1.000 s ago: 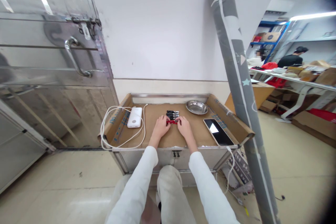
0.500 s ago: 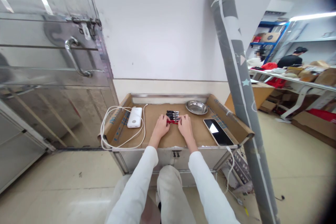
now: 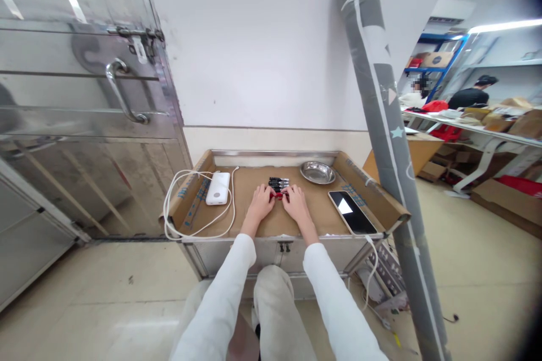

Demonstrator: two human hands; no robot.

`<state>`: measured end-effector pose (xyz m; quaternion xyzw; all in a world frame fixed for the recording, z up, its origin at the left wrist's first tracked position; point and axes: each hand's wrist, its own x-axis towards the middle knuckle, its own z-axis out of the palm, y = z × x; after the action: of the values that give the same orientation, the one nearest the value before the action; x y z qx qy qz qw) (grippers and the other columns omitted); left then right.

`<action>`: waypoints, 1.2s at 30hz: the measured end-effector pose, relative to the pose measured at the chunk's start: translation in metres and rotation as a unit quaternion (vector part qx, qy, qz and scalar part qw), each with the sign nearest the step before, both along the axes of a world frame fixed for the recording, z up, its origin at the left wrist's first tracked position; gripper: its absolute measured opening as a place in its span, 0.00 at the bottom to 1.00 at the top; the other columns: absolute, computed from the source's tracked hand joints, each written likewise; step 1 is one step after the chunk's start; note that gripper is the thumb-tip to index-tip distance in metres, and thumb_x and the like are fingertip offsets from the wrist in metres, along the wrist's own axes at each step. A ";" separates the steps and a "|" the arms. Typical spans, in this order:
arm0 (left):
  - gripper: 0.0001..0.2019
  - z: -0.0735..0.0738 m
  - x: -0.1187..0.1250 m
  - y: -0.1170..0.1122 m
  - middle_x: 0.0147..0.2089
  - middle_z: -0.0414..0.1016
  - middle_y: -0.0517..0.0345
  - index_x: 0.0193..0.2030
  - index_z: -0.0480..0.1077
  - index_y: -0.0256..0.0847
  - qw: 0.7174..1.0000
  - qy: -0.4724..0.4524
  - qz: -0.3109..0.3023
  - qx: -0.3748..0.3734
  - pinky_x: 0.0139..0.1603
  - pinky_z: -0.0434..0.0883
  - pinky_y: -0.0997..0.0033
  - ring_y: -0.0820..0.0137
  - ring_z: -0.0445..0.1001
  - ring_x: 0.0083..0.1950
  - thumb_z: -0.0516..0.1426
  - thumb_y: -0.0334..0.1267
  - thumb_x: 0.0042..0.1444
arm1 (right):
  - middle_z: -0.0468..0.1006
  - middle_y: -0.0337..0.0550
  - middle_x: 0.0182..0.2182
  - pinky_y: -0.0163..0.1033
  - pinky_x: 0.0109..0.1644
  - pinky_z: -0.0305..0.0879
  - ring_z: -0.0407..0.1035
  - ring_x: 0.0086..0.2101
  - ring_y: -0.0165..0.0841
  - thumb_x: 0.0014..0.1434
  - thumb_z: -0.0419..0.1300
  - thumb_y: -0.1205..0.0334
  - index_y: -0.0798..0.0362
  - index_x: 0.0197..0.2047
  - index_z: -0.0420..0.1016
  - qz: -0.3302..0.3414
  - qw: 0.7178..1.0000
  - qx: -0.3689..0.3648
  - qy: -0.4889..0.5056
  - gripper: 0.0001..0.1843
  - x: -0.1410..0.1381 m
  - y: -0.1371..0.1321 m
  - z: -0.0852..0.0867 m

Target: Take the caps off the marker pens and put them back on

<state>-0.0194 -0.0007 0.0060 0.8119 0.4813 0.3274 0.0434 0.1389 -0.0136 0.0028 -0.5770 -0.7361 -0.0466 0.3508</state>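
My left hand (image 3: pixel 261 204) and my right hand (image 3: pixel 297 204) are close together over the middle of the cardboard-lined cart top (image 3: pixel 271 225). Between their fingertips lies a red pen (image 3: pixel 279 196), partly covered by the fingers. The left fingers are closed at its left end, and the right fingers are closed on its right part. Just beyond the red pen, several black pens (image 3: pixel 278 181) lie side by side in a row, with clear or silvery right ends.
A white power bank (image 3: pixel 218 188) with a looped white cable (image 3: pixel 232 208) is at left. A round metal dish (image 3: pixel 317 173) sits at back right, with a phone (image 3: pixel 351 212) nearer me. A tall grey roll (image 3: pixel 383 84) leans beside the cart. Two people sit in the right background.
My right hand has shifted a little to the left, closer to my left hand along the red pen. The black pens look unmoved.
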 end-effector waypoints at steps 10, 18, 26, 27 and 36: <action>0.06 -0.001 -0.001 0.003 0.41 0.63 0.53 0.38 0.67 0.40 0.996 -0.077 -0.041 0.003 0.52 0.66 0.59 0.65 0.66 0.45 0.53 0.27 0.56 | 0.73 0.44 0.38 0.39 0.44 0.55 0.64 0.40 0.36 0.56 0.51 0.68 0.52 0.40 0.69 0.019 0.999 -0.030 0.001 0.09 -0.001 -0.001 0.001; 0.06 0.006 -0.001 -0.004 0.39 0.63 0.56 0.36 0.69 0.41 0.992 -0.105 -0.060 -0.025 0.51 0.68 0.63 0.68 0.68 0.42 0.53 0.28 0.56 | 0.73 0.44 0.36 0.39 0.44 0.55 0.64 0.39 0.37 0.56 0.53 0.66 0.52 0.37 0.68 0.005 1.000 -0.028 -0.006 0.05 0.000 -0.002 0.000; 0.06 0.006 0.001 -0.004 0.40 0.64 0.57 0.38 0.69 0.40 0.987 -0.114 -0.090 -0.065 0.48 0.70 0.68 0.71 0.70 0.40 0.53 0.28 0.56 | 0.72 0.43 0.34 0.40 0.45 0.60 0.64 0.36 0.35 0.54 0.52 0.70 0.52 0.37 0.69 0.104 0.992 -0.024 0.060 0.08 0.001 0.005 -0.003; 0.06 0.006 0.000 -0.004 0.40 0.64 0.57 0.38 0.69 0.40 0.987 -0.115 -0.091 -0.065 0.49 0.69 0.67 0.71 0.70 0.40 0.53 0.28 0.56 | 0.71 0.43 0.33 0.39 0.44 0.60 0.64 0.36 0.35 0.53 0.52 0.71 0.52 0.37 0.69 0.112 0.991 -0.025 0.066 0.10 0.001 0.005 -0.004; 0.09 0.004 0.000 -0.002 0.41 0.65 0.55 0.41 0.70 0.41 0.986 -0.111 -0.119 -0.041 0.50 0.69 0.65 0.70 0.71 0.42 0.53 0.27 0.55 | 0.72 0.45 0.36 0.40 0.45 0.62 0.64 0.39 0.36 0.53 0.47 0.74 0.52 0.41 0.67 0.104 0.991 -0.021 0.084 0.15 0.001 0.000 0.000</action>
<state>-0.0197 -0.0027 0.0102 0.8196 0.3868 0.3879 0.1680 0.1400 -0.0141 0.0031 -0.5069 -0.7607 0.0542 0.4017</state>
